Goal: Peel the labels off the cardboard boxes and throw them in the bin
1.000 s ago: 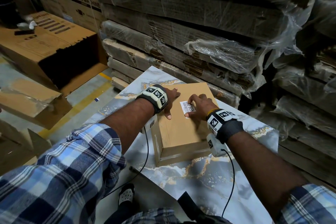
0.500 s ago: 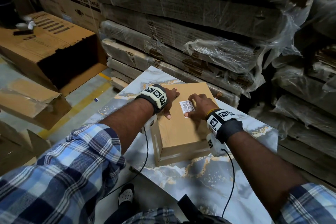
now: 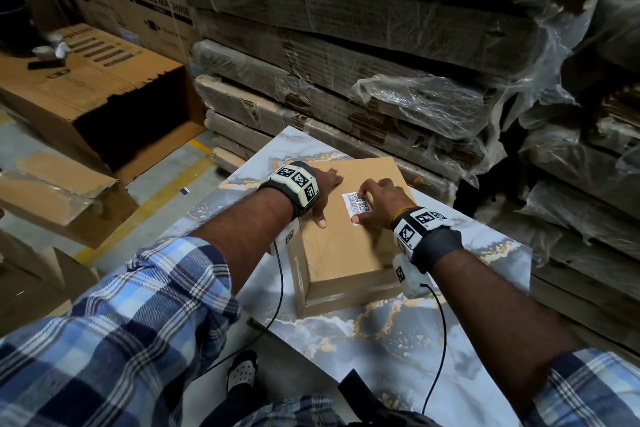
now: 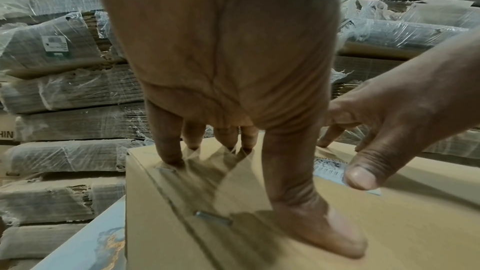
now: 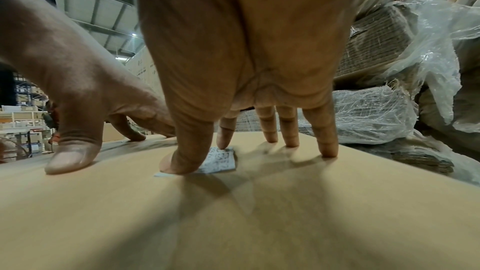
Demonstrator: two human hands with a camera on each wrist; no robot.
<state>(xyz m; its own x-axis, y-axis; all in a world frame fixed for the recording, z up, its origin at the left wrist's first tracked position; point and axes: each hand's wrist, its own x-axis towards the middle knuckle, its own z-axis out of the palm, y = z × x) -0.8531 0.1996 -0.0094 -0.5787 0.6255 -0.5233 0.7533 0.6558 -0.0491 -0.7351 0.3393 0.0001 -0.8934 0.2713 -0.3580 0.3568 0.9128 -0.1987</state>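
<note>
A brown cardboard box (image 3: 346, 253) lies on the marble-patterned table (image 3: 398, 340). On its top is a white barcode label (image 3: 356, 203), stuck flat. My right hand (image 3: 377, 204) stands on spread fingertips over the label (image 5: 221, 160), thumb at its near corner and index finger at its far edge. My left hand (image 3: 323, 184) presses its fingertips and thumb on the box's left side (image 4: 182, 223), beside a staple (image 4: 213, 218). Neither hand holds anything.
Plastic-wrapped stacks of flattened cardboard (image 3: 346, 80) rise just behind the table. A large open carton (image 3: 104, 97) lies on the floor to the left, with a dark round container (image 3: 14, 24) behind it. Wrist-camera cables (image 3: 277, 288) hang off the table's near edge.
Almost nothing: my right fingers have shifted slightly on the label. The left hand and the box have stayed put.
</note>
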